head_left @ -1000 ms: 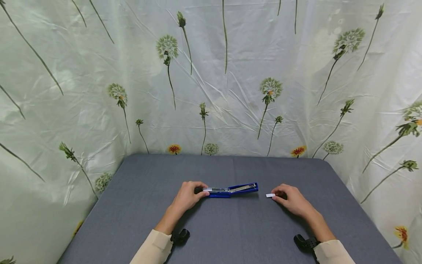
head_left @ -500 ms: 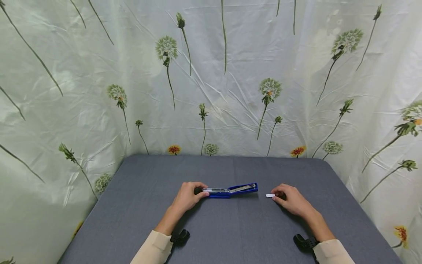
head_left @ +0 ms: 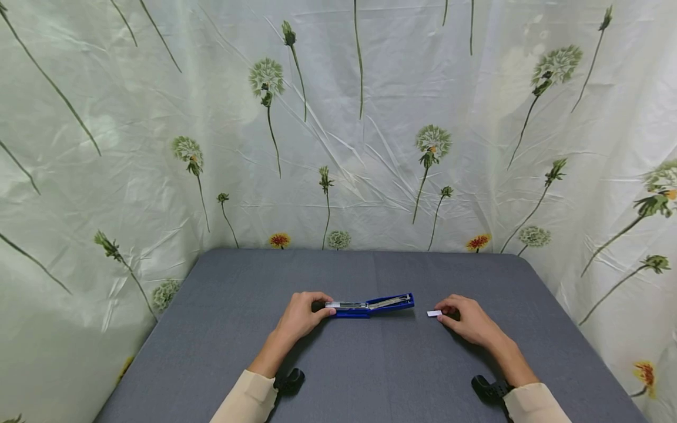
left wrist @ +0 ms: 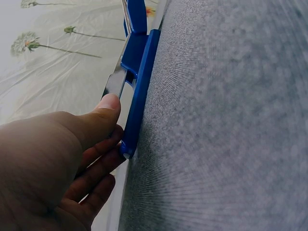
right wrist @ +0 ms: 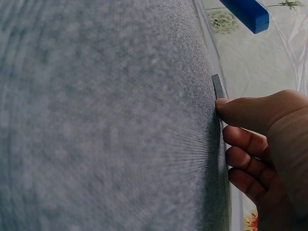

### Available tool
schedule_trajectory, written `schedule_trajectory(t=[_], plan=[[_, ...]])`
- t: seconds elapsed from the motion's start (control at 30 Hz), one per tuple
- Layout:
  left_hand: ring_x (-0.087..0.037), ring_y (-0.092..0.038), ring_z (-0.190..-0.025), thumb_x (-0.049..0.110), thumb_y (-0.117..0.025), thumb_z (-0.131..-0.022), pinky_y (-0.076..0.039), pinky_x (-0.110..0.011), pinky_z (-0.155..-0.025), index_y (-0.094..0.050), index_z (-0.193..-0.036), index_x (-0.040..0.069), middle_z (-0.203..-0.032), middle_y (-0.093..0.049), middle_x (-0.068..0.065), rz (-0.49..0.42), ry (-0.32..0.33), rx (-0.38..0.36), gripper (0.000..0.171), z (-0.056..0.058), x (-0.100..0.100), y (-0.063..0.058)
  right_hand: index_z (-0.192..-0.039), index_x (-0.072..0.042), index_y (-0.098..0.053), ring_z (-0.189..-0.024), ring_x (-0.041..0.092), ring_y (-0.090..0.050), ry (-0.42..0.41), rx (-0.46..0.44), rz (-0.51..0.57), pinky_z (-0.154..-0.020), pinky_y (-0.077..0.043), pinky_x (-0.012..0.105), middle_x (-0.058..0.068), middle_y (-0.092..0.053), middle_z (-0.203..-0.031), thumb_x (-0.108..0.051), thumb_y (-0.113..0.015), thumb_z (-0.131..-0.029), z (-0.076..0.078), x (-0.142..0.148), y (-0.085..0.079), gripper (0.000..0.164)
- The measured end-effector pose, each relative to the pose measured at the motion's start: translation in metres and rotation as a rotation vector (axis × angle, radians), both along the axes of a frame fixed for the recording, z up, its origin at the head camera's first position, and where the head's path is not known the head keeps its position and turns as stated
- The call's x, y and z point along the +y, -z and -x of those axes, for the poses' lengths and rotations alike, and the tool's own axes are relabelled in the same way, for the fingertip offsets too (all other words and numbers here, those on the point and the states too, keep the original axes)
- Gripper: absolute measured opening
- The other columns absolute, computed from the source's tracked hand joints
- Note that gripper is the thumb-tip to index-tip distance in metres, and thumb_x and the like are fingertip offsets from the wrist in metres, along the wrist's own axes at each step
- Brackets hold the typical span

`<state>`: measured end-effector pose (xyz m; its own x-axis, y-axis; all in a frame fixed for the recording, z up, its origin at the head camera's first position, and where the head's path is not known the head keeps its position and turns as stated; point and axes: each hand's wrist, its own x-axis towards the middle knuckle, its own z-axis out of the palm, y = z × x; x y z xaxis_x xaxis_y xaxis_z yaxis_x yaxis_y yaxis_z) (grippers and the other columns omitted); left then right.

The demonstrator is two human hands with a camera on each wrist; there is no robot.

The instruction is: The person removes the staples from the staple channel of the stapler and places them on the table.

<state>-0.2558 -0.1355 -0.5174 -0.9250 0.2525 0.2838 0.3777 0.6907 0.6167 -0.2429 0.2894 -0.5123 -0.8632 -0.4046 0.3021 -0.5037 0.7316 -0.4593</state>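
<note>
A blue stapler (head_left: 352, 314) lies on the table, its top swung far back to the right and its metal magazine (head_left: 346, 305) exposed. My left hand (head_left: 302, 314) grips the stapler's left end. In the left wrist view the thumb (left wrist: 109, 103) presses on the metal magazine, with fingers behind and below it near the tip of the blue base (left wrist: 140, 106). To the right of the stapler, my right hand (head_left: 468, 317) pinches a small silvery strip of staples (head_left: 433, 314) between thumb and fingers. The right wrist view shows this strip low at the table surface, partly hidden by the thumb (right wrist: 243, 111).
A grey cloth-covered table (head_left: 370, 364) spans the space in front of me. Behind it and at both sides hangs a pale curtain (head_left: 370, 147) printed with dandelions. Black camera mounts (head_left: 290, 382) sit at both wrists.
</note>
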Motion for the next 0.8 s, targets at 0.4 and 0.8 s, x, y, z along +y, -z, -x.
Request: schedule_trajectory(t=[0.4,0.8], plan=[[-0.014,-0.073,-0.097,0.031,-0.085,-0.086,-0.057,-0.042,-0.090,-0.082,-0.100,0.024,-0.097,-0.079,0.007,-0.005,-0.011,-0.009,0.016,0.001,0.000,0.001,-0.105,-0.013,-0.076,-0.082,0.002,-0.057,-0.011,-0.014,0.010,-0.072,-0.050,0.028,-0.011,-0.065,-0.092,-0.012,-0.079,-0.090,0.000,0.002,0.001,0.015],[-0.016,-0.074,-0.098,0.032,-0.085,-0.086,-0.057,-0.042,-0.091,-0.082,-0.101,0.024,-0.097,-0.080,0.007,-0.007,-0.003,-0.007,0.018,0.002,0.000,0.002,-0.117,-0.008,-0.072,-0.096,0.014,-0.066,0.034,-0.065,-0.027,-0.084,-0.055,0.039,0.000,-0.071,-0.107,-0.024,-0.077,-0.094,-0.004,-0.008,-0.012,0.029]])
